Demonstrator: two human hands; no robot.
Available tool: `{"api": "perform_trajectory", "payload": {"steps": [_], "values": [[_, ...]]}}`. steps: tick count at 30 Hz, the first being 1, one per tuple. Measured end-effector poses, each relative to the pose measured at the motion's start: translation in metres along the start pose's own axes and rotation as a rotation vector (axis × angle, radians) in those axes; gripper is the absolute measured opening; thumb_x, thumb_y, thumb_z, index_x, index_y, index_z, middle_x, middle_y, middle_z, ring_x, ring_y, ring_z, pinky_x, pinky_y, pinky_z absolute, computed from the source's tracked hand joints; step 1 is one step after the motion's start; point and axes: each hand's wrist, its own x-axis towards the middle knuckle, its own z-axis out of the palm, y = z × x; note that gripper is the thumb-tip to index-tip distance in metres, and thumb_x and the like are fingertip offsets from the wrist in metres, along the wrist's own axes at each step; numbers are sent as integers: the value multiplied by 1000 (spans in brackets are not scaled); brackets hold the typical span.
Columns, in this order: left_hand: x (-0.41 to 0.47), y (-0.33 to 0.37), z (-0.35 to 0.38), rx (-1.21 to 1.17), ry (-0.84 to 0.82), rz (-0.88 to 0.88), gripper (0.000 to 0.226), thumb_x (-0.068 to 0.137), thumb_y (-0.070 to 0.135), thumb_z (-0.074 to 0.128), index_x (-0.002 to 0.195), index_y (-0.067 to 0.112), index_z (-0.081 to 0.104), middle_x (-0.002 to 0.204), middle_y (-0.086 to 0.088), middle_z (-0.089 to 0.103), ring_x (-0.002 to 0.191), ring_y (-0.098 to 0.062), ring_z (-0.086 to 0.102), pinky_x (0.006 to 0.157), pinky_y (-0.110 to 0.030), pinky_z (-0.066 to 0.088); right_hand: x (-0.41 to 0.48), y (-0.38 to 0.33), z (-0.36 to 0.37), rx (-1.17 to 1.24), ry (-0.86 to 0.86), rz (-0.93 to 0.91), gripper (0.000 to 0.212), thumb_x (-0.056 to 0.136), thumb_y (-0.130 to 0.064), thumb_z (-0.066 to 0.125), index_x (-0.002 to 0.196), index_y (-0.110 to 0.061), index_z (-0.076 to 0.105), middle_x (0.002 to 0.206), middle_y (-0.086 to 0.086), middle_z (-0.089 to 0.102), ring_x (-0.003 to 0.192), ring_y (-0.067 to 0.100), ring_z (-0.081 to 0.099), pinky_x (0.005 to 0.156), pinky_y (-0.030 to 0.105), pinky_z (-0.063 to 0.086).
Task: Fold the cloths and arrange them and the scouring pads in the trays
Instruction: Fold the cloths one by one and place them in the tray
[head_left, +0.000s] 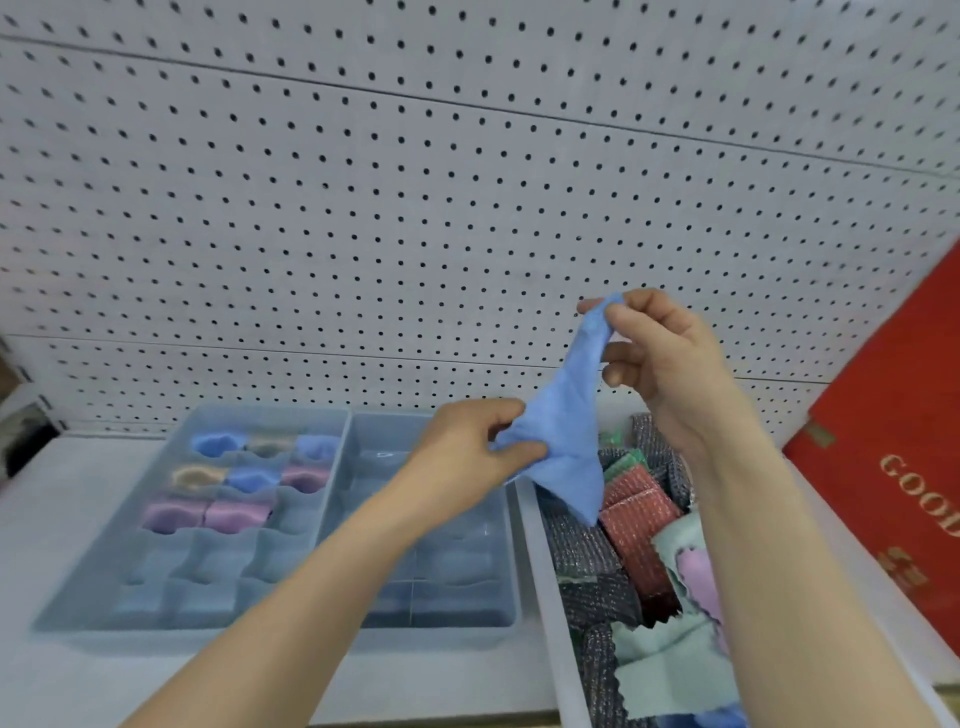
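My right grip (670, 358) and left grip (472, 447) pinch corners of the light-blue fabric cloth (561, 421) above the grey-blue plastic tray (457, 621), probably to straighten it.

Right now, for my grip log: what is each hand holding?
Left hand: pinches the blue cloth, lower part.
Right hand: pinches the cloth's top corner.

White pegboard (467, 182) at back — red panel (893, 415) w/ gold "GOOD" lettering at right.

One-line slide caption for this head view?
Left hand and right hand hold a blue cloth up near a bin of scouring pads, beside two grey divided trays.
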Motion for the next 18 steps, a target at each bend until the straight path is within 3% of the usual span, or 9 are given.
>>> {"api": "perform_trajectory", "payload": {"steps": [3, 6, 9, 11, 12, 15, 16, 18], "values": [[4, -2, -15, -31, 112, -40, 16, 79, 33, 64, 72, 21, 56, 57, 12, 51, 56, -10, 43, 57, -28, 38, 2, -5, 2, 63, 36, -12, 23, 97, -3, 47, 78, -15, 49, 93, 9, 73, 55, 15, 55, 45, 21, 42], [7, -1, -41, -201, 254, -61, 3, 80, 28, 64, 81, 27, 67, 75, 10, 67, 70, -15, 60, 71, -33, 53, 7, -6, 0, 96, 113, -44, 22, 95, 0, 49, 79, -14, 48, 78, 9, 66, 54, 14, 56, 47, 21, 42], [8, 4, -72, -293, 396, -37, 16, 89, 14, 66, 84, 28, 71, 80, 9, 72, 74, -11, 65, 71, -31, 55, 12, -3, -5, 73, 63, -82, 12, 94, -3, 58, 98, -13, 54, 79, 4, 60, 64, 15, 60, 62, 23, 52], [10, 9, -92, -313, 469, -8, 15, 91, 13, 65, 86, 26, 69, 74, 13, 71, 70, -6, 64, 66, -24, 53, 15, -4, -5, -126, -40, -114, 29, 89, -2, 65, 111, -19, 60, 84, -1, 59, 69, 14, 60, 70, 25, 53], [13, 11, -102, -327, 491, 1, 14, 91, 12, 65, 86, 24, 69, 73, 13, 71, 69, -4, 64, 64, -21, 52, 16, -7, -2, -238, -76, -125, 30, 87, -1, 67, 110, -20, 64, 81, -4, 59, 64, 13, 57, 65, 25, 51], [16, 18, -126, -301, 544, 26, 13, 91, 14, 66, 84, 24, 70, 75, 9, 71, 72, -8, 64, 68, -25, 51, 21, -12, 8, -369, -95, -113, 6, 86, -7, 71, 89, -13, 70, 54, -16, 52, 45, 5, 38, 47, 19, 33], [16, 20, -133, -292, 560, 37, 11, 91, 17, 66, 83, 23, 69, 76, 7, 71, 72, -10, 63, 69, -27, 49, 22, -14, 12, -402, -93, -114, 5, 86, -12, 73, 84, -11, 69, 51, -13, 47, 43, 5, 34, 45, 17, 29], [13, 22, -145, -290, 591, 48, 10, 92, 19, 66, 83, 23, 68, 73, 10, 70, 69, -7, 62, 66, -24, 49, 25, -18, 19, -463, -126, -132, 23, 87, -23, 73, 77, -4, 65, 58, 3, 42, 51, 14, 33, 51, 22, 27]]}}
